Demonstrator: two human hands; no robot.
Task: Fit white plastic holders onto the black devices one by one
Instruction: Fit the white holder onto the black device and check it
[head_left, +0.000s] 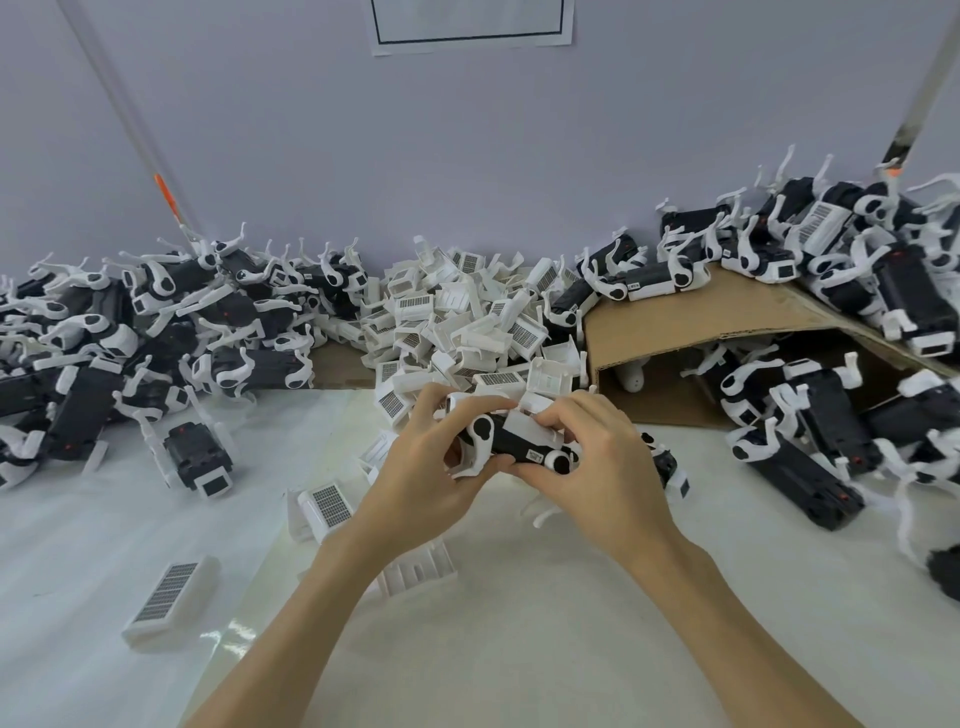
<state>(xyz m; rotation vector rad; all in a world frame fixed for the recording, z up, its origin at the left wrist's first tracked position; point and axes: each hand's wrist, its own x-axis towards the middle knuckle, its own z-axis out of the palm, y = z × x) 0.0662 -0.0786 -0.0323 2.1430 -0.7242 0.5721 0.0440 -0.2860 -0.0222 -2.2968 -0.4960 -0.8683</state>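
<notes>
On the left, a heap of black devices (156, 332) covers the table (519, 597). In the middle, behind the hands, lies a pile of white holders (467, 317). The left hand (431, 467) curls round 1 device (511, 441) held just above the table, and the right hand (597, 462) pinches a white holder (530, 428) against its top. Both parts look light, stiff and smooth, best gripped by the sides; the thin white arms could snap.

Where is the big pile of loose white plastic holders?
The pile of loose white plastic holders sits mid-table against the wall, just beyond both hands, with the brown cardboard sheet to its right.
</notes>
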